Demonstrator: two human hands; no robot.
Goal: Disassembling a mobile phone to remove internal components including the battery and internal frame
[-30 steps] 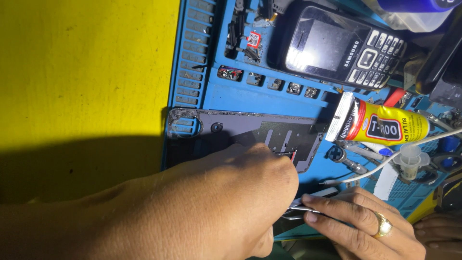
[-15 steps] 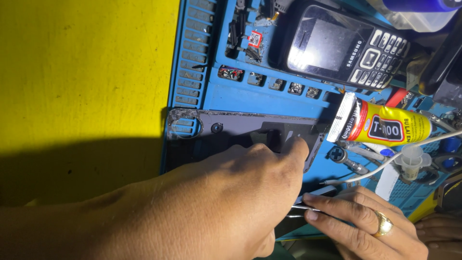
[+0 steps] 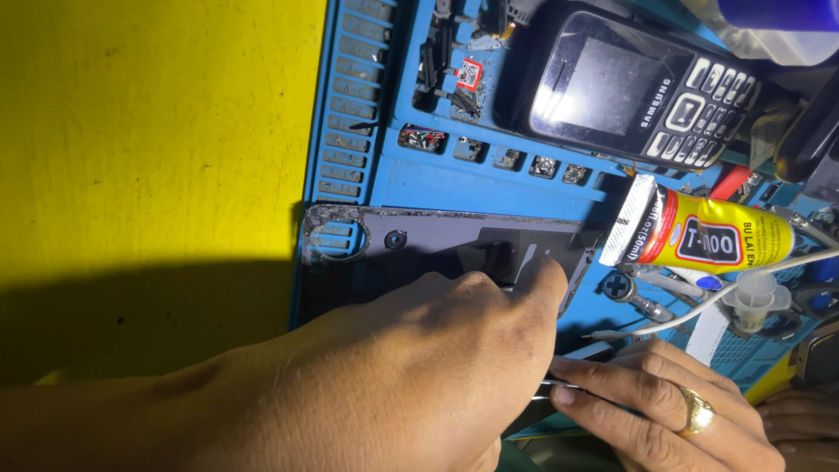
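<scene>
Nearest the camera, the left hand (image 3: 411, 376) is laid palm-down over the dark phone panel (image 3: 437, 245), its forefinger pressed flat on the panel's right edge; the fingers are closed together on the part rather than spread. Compared with the view one second earlier, this forefinger has been extended further toward the panel's right end, so that more of that end is now covered. Pressure is judged to be applied there, as if the panel were being held or seated in place.

Just to the right, the right hand (image 3: 673, 419), bearing a gold ring (image 3: 696, 411), is pinched on a pair of thin metal tweezers (image 3: 559, 391), whose tips are hidden under the left hand. Its position is little changed from the earlier views; what the tips grip cannot be told.

The panel itself lies on the blue work mat (image 3: 489, 179), its left end with a round opening left bare.

Beyond the hands, a yellow adhesive tube (image 3: 708, 236) is seen lying on the mat to the right of the panel, with a white cable (image 3: 699, 310) and a small screwdriver (image 3: 638, 297) beneath it.

Farthest away, a black keypad phone (image 3: 629, 87) rests at the mat's upper edge, above a row of small recessed compartments (image 3: 489, 153). The yellow table surface (image 3: 149, 140) extends to the left.
</scene>
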